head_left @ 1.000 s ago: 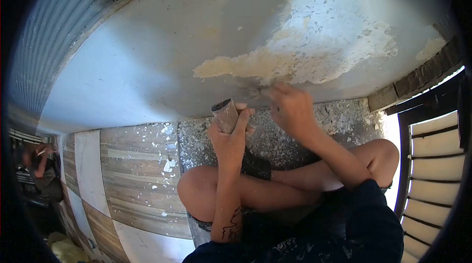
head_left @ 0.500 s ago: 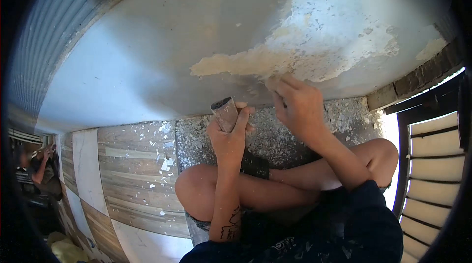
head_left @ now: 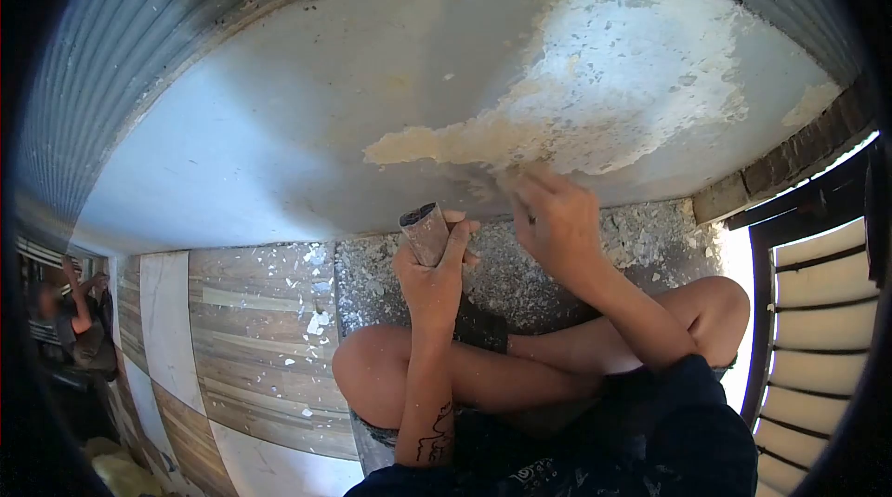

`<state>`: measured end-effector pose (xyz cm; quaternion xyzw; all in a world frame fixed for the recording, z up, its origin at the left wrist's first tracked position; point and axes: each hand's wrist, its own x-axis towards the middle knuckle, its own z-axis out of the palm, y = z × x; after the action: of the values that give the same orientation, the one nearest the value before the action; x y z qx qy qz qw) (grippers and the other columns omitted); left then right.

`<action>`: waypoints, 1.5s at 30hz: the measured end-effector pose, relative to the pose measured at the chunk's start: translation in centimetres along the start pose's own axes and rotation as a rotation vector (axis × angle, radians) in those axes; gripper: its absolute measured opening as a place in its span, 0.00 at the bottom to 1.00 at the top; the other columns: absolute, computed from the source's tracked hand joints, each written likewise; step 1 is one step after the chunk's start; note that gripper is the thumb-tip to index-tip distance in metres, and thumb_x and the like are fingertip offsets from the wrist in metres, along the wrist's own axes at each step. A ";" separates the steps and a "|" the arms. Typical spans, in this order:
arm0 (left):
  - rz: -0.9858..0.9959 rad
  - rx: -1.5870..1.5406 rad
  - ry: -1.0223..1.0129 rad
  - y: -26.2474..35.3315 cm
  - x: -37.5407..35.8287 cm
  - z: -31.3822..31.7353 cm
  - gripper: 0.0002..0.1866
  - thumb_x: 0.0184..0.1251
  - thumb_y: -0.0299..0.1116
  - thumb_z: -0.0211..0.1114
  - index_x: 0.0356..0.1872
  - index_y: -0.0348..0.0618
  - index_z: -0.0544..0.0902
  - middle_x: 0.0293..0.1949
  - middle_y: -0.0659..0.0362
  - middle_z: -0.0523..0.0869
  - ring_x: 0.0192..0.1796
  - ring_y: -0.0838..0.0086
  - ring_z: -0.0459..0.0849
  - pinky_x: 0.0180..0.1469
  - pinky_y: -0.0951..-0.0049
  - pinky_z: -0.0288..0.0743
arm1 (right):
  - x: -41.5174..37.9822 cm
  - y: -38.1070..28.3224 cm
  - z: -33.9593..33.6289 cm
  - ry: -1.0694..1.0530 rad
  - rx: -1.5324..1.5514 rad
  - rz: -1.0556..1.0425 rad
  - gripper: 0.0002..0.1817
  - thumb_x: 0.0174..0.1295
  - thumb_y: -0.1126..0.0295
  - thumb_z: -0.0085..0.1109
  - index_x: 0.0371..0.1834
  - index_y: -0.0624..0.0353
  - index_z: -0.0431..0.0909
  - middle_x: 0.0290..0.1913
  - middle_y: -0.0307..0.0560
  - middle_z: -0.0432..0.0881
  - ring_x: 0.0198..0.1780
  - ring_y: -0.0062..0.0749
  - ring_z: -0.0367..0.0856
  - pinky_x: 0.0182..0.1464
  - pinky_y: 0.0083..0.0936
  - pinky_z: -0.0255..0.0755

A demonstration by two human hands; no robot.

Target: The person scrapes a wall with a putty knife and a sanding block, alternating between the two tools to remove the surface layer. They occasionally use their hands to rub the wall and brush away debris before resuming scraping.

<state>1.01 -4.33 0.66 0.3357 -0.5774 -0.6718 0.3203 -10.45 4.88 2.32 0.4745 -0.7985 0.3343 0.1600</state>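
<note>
My left hand (head_left: 433, 283) is closed around a short, hollow tube-like piece (head_left: 426, 235), dull grey-brown, its dark oval opening facing up and left. My right hand (head_left: 563, 228) is raised to the painted wall (head_left: 325, 116), fingers bent and drawn together. Its fingertips are blurred at the lower edge of a patch of peeled paint (head_left: 520, 130), and whatever they may hold is hidden. Both hands are above my crossed legs (head_left: 557, 362), the left one a little apart from the wall.
Paint flakes litter the rough floor strip (head_left: 372, 288) and the wood-look tiles (head_left: 265, 311). A slatted gate or window (head_left: 818, 311) stands at the right. Another person (head_left: 84, 320) is at the far left. Corrugated sheeting (head_left: 121, 51) runs along the upper left.
The view has shifted slightly, so the wall and my hands appear lower. My right hand stays by the peeled edge, its fingertips still blurred. The left hand keeps the tube-like piece.
</note>
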 end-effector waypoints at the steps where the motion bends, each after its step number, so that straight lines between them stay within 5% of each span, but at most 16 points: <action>1: 0.004 0.003 -0.003 0.0 0.1 0.2 0.05 0.60 0.22 0.62 0.37 0.34 0.80 0.31 0.54 0.85 0.22 0.80 0.79 0.25 0.81 0.74 | 0.2 0.2 -0.2 0.007 -0.007 -0.004 0.15 0.42 0.79 0.59 0.38 0.59 0.78 0.34 0.43 0.77 0.34 0.39 0.80 0.29 0.32 0.74; 24: -0.031 0.011 0.049 -0.1 -0.1 0.0 0.07 0.59 0.26 0.65 0.39 0.40 0.79 0.30 0.56 0.85 0.20 0.82 0.76 0.17 0.83 0.62 | 0.3 0.4 0.1 0.033 0.047 -0.025 0.13 0.44 0.79 0.57 0.35 0.59 0.78 0.31 0.43 0.76 0.33 0.41 0.79 0.28 0.33 0.73; 45: 0.009 0.055 0.014 -0.5 0.0 -0.6 0.06 0.61 0.24 0.62 0.37 0.34 0.80 0.32 0.54 0.85 0.25 0.81 0.79 0.25 0.81 0.74 | 1.0 -0.3 -2.7 0.117 0.147 0.020 0.12 0.44 0.79 0.60 0.35 0.56 0.78 0.33 0.43 0.77 0.31 0.41 0.79 0.30 0.33 0.73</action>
<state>1.46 -4.61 0.14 0.3465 -0.5948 -0.6517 0.3184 -10.90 5.97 4.93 0.4565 -0.7658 0.4207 0.1677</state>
